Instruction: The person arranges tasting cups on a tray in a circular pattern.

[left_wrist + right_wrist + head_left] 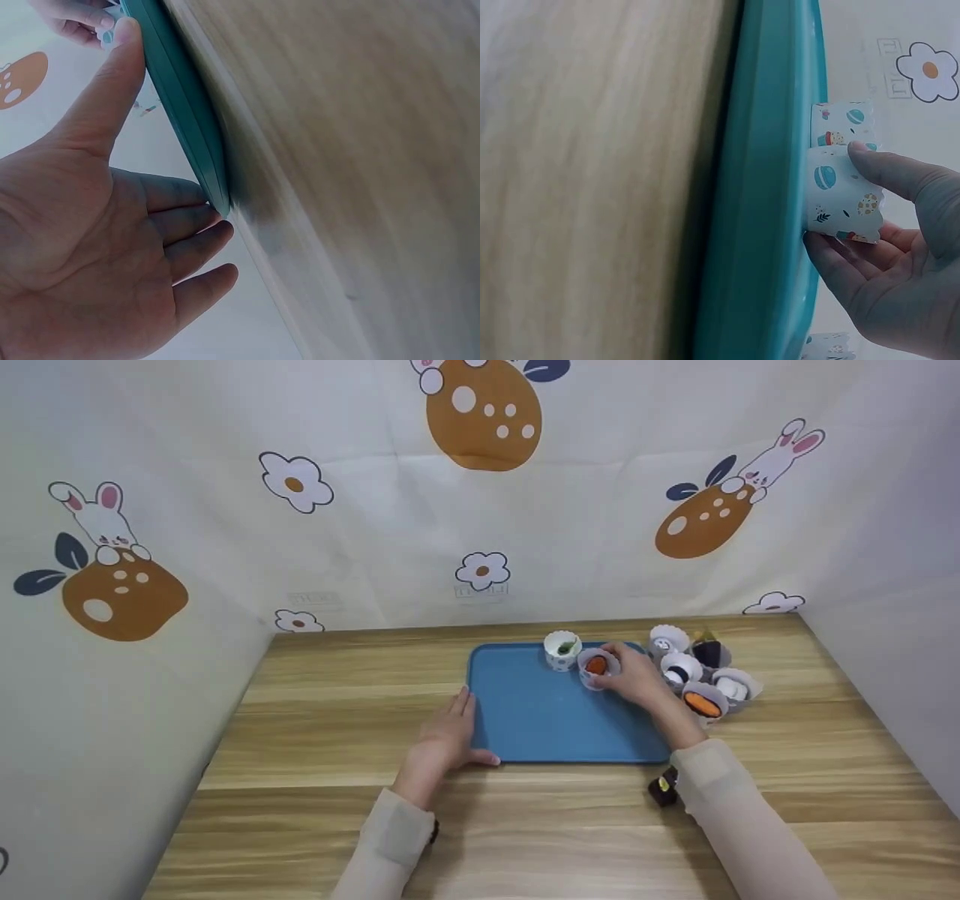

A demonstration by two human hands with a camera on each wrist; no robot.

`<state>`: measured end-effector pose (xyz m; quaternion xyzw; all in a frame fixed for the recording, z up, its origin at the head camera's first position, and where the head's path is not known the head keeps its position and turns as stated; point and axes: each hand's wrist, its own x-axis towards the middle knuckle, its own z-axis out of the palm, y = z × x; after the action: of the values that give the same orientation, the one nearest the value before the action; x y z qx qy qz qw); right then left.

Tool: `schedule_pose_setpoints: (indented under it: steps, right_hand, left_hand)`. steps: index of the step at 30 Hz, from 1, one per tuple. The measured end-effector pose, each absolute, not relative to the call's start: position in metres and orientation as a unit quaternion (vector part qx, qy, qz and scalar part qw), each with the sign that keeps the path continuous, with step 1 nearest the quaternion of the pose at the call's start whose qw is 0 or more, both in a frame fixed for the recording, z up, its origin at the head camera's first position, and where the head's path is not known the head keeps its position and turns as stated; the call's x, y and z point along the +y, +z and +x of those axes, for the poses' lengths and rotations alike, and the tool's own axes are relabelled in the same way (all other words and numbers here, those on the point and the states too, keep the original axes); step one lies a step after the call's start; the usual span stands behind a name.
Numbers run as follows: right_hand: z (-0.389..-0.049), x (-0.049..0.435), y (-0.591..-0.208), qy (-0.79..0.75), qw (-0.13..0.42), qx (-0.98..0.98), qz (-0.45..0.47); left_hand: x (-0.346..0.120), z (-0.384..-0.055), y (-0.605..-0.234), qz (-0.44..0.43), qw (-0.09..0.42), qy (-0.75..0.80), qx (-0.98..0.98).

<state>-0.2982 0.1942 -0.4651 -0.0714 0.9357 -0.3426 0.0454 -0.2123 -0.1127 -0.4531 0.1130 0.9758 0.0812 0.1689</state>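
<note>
A blue tray (540,724) lies on the wooden table. At its near left corner my left hand (444,735) rests with straight fingers along the rim; in the left wrist view the thumb and fingertips touch the tray edge (184,105). My right hand (637,675) grips a patterned paper baking cup (840,199) between thumb and fingers, at the tray's far side. An orange-red piece (597,665) sits inside that cup. Right beside it on the tray stands another paper cup (561,661), which holds something green and dark.
To the right of the tray several paper cups cluster, one with an orange piece (702,704), another with white pieces (732,688). A small dark piece with a yellow centre (661,790) lies by the right sleeve. Behind the table hangs a printed curtain (375,555).
</note>
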Motion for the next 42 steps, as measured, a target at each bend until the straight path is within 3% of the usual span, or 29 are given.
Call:
schedule_pose_setpoints:
  steps: [42]
  right_hand:
    - [-0.284,0.211,-0.451,-0.418,0.045,0.904,-0.077]
  left_hand:
    - [-0.113,-0.211,-0.451,0.118,0.161,0.090,0.976]
